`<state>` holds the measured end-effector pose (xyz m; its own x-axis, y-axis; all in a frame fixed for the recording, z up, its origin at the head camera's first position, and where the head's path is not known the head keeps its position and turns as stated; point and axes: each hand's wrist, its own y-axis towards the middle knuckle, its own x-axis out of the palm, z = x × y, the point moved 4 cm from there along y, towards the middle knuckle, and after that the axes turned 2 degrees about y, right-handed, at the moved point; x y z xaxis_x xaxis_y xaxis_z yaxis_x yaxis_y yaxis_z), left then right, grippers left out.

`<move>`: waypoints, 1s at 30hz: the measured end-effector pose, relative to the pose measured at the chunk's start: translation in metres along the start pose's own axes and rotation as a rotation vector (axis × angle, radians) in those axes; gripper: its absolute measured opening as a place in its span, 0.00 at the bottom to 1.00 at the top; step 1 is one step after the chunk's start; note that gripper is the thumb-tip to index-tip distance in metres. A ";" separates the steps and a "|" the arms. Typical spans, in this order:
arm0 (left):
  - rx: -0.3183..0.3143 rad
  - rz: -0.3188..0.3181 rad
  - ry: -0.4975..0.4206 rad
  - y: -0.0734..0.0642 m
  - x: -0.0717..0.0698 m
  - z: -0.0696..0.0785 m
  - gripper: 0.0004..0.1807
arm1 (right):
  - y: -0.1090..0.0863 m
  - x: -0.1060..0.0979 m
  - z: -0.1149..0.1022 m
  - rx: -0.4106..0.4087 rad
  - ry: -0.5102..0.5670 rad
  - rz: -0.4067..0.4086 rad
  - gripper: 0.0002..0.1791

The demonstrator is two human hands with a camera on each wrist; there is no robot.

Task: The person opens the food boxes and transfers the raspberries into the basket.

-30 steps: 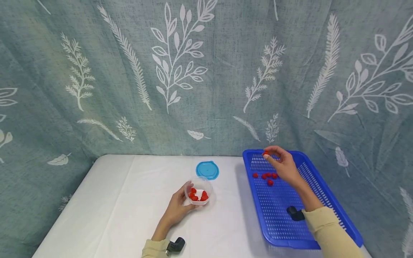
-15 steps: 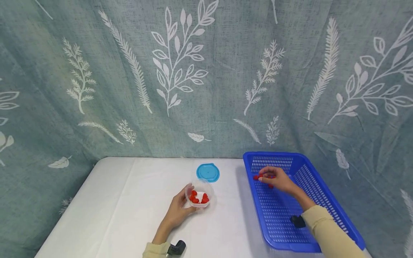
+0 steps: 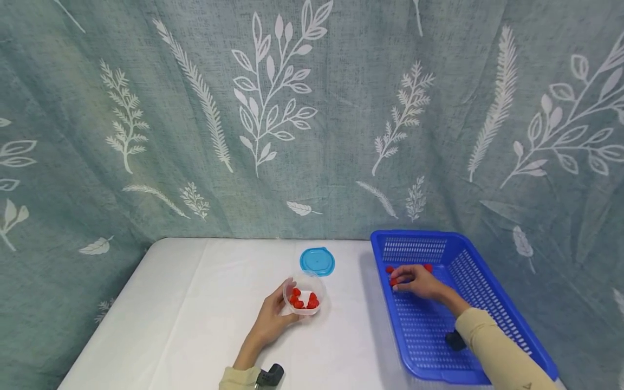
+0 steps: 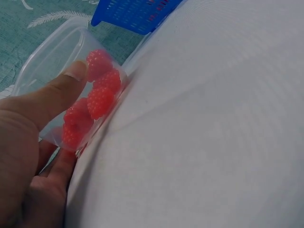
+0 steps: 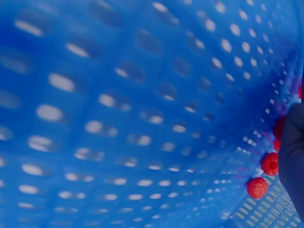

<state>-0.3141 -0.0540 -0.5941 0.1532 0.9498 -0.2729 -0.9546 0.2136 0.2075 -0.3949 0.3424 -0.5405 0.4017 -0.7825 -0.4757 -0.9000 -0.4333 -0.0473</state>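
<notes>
My left hand [image 3: 270, 319] grips a small clear plastic container [image 4: 47, 57], tilted on the white cloth. Its thumb lies along one side and fingers curl behind. Several red raspberries [image 4: 100, 102] lie inside the container. Down in the blue basket [image 3: 414, 336], at its far left, my right hand [image 3: 423, 283] pinches a raspberry [image 3: 393, 282] between thumb and fingertips. Other raspberries [image 3: 390, 269] lie near it on the basket floor, some hidden by the hand. In the right wrist view, raspberries [image 5: 257, 187] show beside the dark edge of the hand.
A round blue lid [image 3: 317, 262] lies on the white-covered table [image 3: 195, 314], behind the container. The basket's perforated walls rise around the right hand. A green leaf-patterned curtain [image 3: 331, 135] hangs behind the table.
My right hand, raised with a raspberry near the basket's far rim a second ago, has come down among the raspberries and shifted slightly nearer. The left hand keeps its grip on the container.
</notes>
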 end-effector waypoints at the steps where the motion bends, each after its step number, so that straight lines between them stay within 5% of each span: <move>1: -0.009 0.000 -0.002 0.000 0.000 0.000 0.50 | -0.001 0.000 0.000 -0.001 -0.006 0.002 0.15; 8: -0.007 0.011 0.010 0.000 0.001 0.002 0.49 | -0.005 -0.002 -0.002 -0.084 -0.097 0.058 0.11; 14: 0.011 0.027 -0.022 0.001 0.001 0.005 0.48 | -0.004 -0.005 -0.002 -0.036 -0.136 0.124 0.12; 21: -0.010 0.049 -0.035 -0.002 0.001 0.009 0.48 | -0.003 -0.006 -0.010 -0.055 -0.043 0.113 0.20; 25: 0.004 0.035 -0.054 -0.002 0.000 0.003 0.48 | -0.008 -0.017 -0.035 -0.032 -0.020 0.213 0.23; 30: 0.018 0.040 -0.028 -0.001 0.000 0.001 0.49 | -0.017 -0.027 -0.091 -0.034 0.013 0.344 0.24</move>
<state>-0.3129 -0.0536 -0.5936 0.1227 0.9636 -0.2377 -0.9554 0.1795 0.2344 -0.3753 0.3300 -0.4466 0.0785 -0.8908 -0.4475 -0.9770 -0.1580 0.1433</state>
